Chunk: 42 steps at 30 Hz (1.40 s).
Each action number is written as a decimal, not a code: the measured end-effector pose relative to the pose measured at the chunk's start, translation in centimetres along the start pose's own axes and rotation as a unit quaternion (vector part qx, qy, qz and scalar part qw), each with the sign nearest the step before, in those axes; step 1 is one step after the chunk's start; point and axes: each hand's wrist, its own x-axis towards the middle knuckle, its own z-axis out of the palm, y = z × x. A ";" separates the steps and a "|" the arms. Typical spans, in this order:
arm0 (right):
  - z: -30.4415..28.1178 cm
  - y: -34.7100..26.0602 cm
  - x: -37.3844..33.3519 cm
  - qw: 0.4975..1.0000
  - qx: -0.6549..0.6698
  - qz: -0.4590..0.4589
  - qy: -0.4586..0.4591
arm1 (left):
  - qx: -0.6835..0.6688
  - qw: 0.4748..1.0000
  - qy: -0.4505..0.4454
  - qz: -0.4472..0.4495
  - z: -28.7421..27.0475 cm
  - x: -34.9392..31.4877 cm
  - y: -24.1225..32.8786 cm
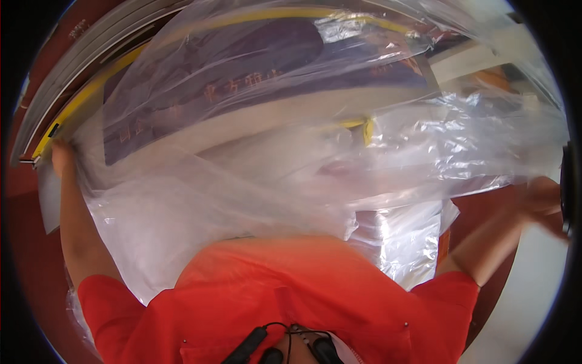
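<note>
A large clear plastic sheet (230, 194) stretches across the view in front of me, wrinkled and shiny toward the right. Through it shows a dark purple-grey panel (188, 103) with orange characters. At the far left, my left hand (62, 158) is closed at the sheet's edge, beside the end of a yellow strip (91, 91); its fingertips are partly hidden. Out at the far right, my right hand (542, 197) is by the sheet's right end. Motion smears its fingers, so its grip cannot be made out. Both arms are spread wide.
Long grey metal rails (79, 73) curve along the far left side. A short yellow piece (368, 130) shows through the plastic near the middle. More crumpled clear plastic (400, 242) hangs at the right front. Reddish-brown floor (27, 242) shows at the left, with a pale surface (533, 285) at lower right.
</note>
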 end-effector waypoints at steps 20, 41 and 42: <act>25.8 1.1 -13.4 0.877 0.016 0.040 -0.479 | 0.058 0.984 -0.056 0.157 -0.2 1.7 -19.6; 3.7 -1.1 -11.0 0.867 0.170 0.326 -0.338 | 0.064 0.996 -0.054 0.016 0.5 4.1 -18.3; 1.5 2.7 -10.0 0.942 0.072 0.250 -0.211 | 0.049 0.997 -0.057 0.028 1.8 4.7 -18.4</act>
